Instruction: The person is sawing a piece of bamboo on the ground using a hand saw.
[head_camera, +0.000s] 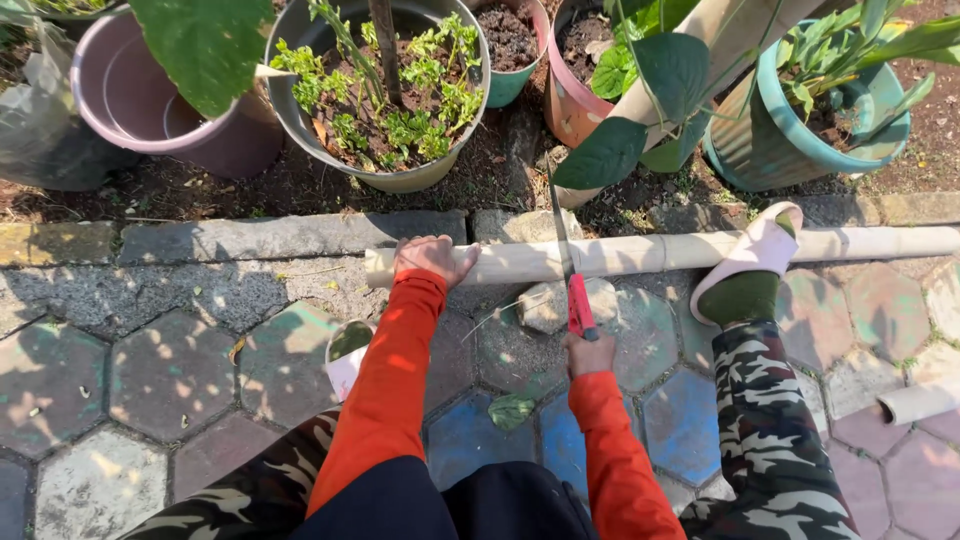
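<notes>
Head view, left hand (433, 258) gripping bamboo pole (640, 252)

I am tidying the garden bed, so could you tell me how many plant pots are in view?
5: a mauve pot far left, grey pot, small teal pot, terracotta pot, and large teal pot at right. Leaves may hide others.

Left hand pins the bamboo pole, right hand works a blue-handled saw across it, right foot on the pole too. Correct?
Not quite: the saw has a red handle, not blue, as the head view shows. The rest holds: the left hand presses down on the bamboo pole, the right hand grips the saw, and the right foot rests on the pole.
</notes>
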